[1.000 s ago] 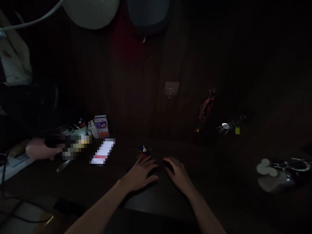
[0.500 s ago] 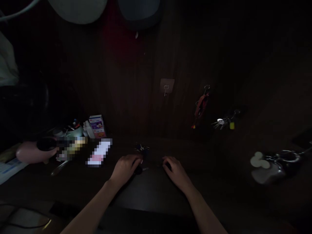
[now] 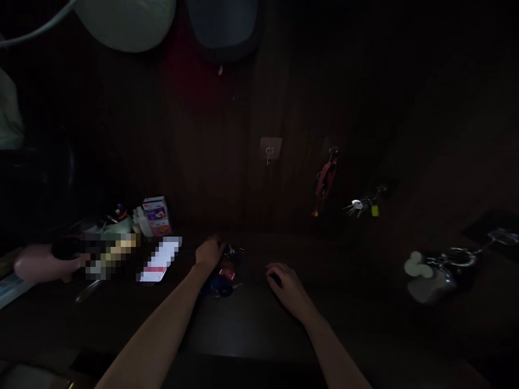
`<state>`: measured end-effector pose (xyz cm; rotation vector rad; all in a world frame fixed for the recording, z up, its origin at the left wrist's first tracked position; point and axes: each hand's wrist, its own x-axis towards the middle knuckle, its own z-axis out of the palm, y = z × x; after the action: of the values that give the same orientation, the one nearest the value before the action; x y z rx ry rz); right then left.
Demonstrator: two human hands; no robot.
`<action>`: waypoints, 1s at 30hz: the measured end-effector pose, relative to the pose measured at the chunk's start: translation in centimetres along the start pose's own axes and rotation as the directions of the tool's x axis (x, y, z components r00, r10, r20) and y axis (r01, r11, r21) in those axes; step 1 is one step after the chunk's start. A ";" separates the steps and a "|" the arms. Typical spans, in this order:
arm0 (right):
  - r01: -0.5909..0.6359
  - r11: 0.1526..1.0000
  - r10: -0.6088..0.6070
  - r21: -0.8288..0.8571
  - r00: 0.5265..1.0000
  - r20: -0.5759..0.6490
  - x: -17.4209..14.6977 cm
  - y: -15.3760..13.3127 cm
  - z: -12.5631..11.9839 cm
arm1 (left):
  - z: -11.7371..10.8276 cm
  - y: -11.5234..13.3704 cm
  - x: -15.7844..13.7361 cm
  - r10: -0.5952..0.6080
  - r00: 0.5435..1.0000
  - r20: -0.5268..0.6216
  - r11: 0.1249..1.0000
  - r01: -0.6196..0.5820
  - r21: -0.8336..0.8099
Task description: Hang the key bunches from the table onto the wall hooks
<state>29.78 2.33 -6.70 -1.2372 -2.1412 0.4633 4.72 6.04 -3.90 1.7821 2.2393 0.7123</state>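
My left hand [image 3: 208, 254] rests on the dark tabletop, just left of a small bunch of keys [image 3: 233, 251]. Its thumb side faces these keys; the dim light and the back of the hand hide most of its fingers. Nearer my wrist lies a small red item [image 3: 227, 273], and below it a dark blue item [image 3: 221, 285] with a key [image 3: 237, 286] sticking out to the right. My right hand [image 3: 287, 282] lies on the table further right. Its fingers are loosely curved, with a gap between thumb and forefinger and nothing seen in them.
On the wall are a bare hook [image 3: 268, 154], a red strap [image 3: 324, 181] and hanging keys [image 3: 360, 206]. Keys with a pale charm [image 3: 418, 266] hang at right. Left stand small boxes [image 3: 158, 216], a blurred phone-like panel [image 3: 161, 259] and a pink object [image 3: 44, 263].
My left hand has moved forward and slightly left, uncovering the red and dark blue items. My right hand stays nearly in place. The whole view has shifted a little.
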 end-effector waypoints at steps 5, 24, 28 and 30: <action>0.010 1.000 -0.010 0.013 1.000 -0.007 0.0 0.0 0.0 | 0.1 -0.7 0.3 -0.001 0.999 -0.036 0.990 -0.004 -0.140; 0.005 1.000 -0.005 0.029 1.000 -0.005 0.0 0.3 0.3 | -1.0 2.9 -2.5 0.007 0.988 -0.156 0.562 -0.133 -0.816; 0.011 1.000 -0.012 -0.020 0.999 -0.030 -0.3 0.2 0.4 | -3.1 5.2 -0.7 0.066 0.981 -0.185 0.541 -0.191 -0.819; -0.002 0.998 -0.002 -0.062 0.998 -0.070 -0.4 0.2 0.4 | -4.2 6.7 0.7 0.104 0.972 -0.210 0.543 -0.232 -0.807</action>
<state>29.81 2.10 -7.21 -1.2691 -2.1104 0.3503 8.51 6.76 3.07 1.4337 1.3279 1.6403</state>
